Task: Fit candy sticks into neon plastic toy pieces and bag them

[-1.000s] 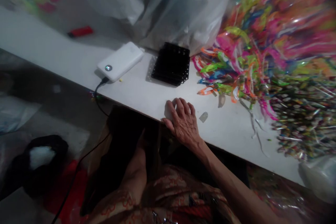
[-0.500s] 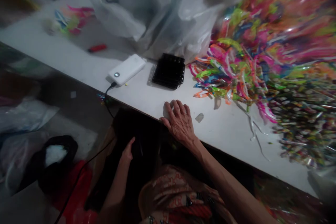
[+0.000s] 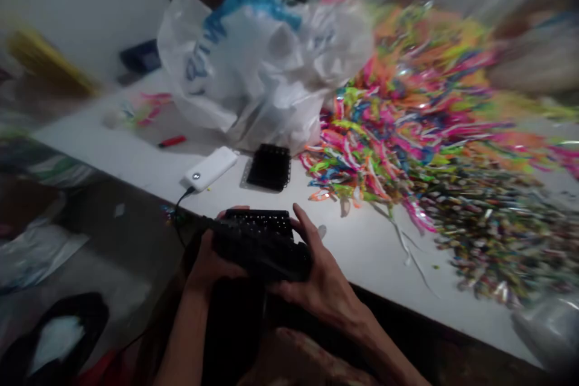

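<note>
A stack of black grid trays [image 3: 260, 241] was gripped at both ends, with the left hand [image 3: 208, 262] and the right hand [image 3: 316, 280] closed around it, just over the near edge of the table [image 3: 371, 247]. What the white plastic bag [image 3: 262, 72] held could not be told. A bare table surface was seen between the stack and the coloured strips [image 3: 398, 120].

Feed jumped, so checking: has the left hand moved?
Yes. The left hand rose from the lap to the table edge, gripping a black grid stack with the right hand.
</note>
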A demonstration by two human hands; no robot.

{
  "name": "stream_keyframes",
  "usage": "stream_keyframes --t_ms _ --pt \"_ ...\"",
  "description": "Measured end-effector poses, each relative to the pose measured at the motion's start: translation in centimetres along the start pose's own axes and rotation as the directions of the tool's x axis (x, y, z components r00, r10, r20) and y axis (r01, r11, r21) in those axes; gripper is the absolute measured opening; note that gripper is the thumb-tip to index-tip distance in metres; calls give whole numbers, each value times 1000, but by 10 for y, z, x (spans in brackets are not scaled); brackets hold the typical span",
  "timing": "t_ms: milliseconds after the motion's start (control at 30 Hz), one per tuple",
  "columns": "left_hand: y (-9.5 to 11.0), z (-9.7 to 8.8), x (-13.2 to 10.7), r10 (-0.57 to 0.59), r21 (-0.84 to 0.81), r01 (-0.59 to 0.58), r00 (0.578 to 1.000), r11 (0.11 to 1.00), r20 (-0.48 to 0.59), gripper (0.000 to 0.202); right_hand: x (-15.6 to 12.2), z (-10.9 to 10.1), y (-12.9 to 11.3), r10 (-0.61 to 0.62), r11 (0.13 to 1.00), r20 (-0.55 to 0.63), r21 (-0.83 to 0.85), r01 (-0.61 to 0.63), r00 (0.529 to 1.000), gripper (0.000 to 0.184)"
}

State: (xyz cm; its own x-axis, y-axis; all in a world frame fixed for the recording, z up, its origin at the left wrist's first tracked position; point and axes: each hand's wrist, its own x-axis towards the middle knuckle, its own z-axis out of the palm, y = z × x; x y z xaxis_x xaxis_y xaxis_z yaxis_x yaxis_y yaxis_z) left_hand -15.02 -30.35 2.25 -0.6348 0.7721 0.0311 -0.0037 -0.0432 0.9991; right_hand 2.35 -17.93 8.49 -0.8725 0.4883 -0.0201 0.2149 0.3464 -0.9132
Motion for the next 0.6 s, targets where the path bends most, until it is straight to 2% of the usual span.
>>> stream_keyframes --t_ms 67,133,200,267,333,400,467,600 --pt "14 19 22 81 -39 -77 989 996 125 94 8 -21 11 -58 998 -46 -39 56 997 108" --pt "16 34 40 144 -17 -144 960 989 242 103 13 -37 28 -65 997 -56 -44 63 996 108" --pt "5 43 53 162 41 -187 923 981 348 111 16 -44 50 -27 1000 -66 -12 26 997 109" --pt "-13 48 60 151 86 -202 903 976 401 115 17 -41 72 -2 1000 -74 13 3 997 108" --pt "-30 52 60 138 92 -189 907 978 398 120 18 -32 89 -5 1000 -87 26 7 996 107" --pt "-39 57 56 124 77 -161 927 984 355 128 21 -24 98 -11 998 -120 61 19 993 108" --pt "-37 63 51 106 43 -126 942 991 318 134 26 -21 98 -6 993 -166 118 26 986 101" --pt "-20 75 50 96 -7 -97 963 995 251 128 35 -24 85 -5 988 -248 150 44 969 75"
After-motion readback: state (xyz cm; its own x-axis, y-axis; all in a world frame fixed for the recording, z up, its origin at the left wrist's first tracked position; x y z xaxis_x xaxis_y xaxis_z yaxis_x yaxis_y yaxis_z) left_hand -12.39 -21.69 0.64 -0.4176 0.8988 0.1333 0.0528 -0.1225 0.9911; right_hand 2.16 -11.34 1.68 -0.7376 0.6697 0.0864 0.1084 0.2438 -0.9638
